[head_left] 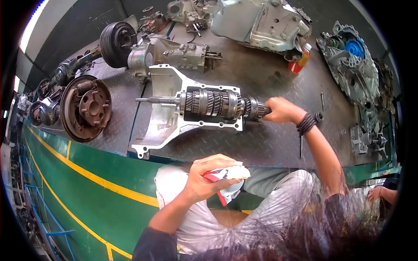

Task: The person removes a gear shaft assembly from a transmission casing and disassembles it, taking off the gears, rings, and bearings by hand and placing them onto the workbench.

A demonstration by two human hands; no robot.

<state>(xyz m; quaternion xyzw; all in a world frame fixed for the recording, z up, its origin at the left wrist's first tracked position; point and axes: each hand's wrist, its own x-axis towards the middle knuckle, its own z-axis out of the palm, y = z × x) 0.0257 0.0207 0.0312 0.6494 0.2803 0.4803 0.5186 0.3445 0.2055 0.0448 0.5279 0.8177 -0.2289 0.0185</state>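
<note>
My left hand (204, 178) is closed around a crumpled white-and-red cloth or wrapper (235, 173), held above my lap in front of the bench edge. My right hand (278, 109) grips the right end of a gear shaft (213, 103), fingers wrapped about its tip. The shaft carries several steel gears and lies lengthwise in an open aluminium gearbox housing (174, 126). Its thin input end sticks out into the bell-shaped part on the left, while the right end projects past the housing's edge.
Brake drum assemblies (93, 106) and an axle stand at the left. Behind are another gearbox (178, 54) and a large metal casing (257, 26). A bottle (299, 61), a wrench (320, 116) and an opened transmission (350, 61) are at right. Another person's hand (375, 193) shows far right.
</note>
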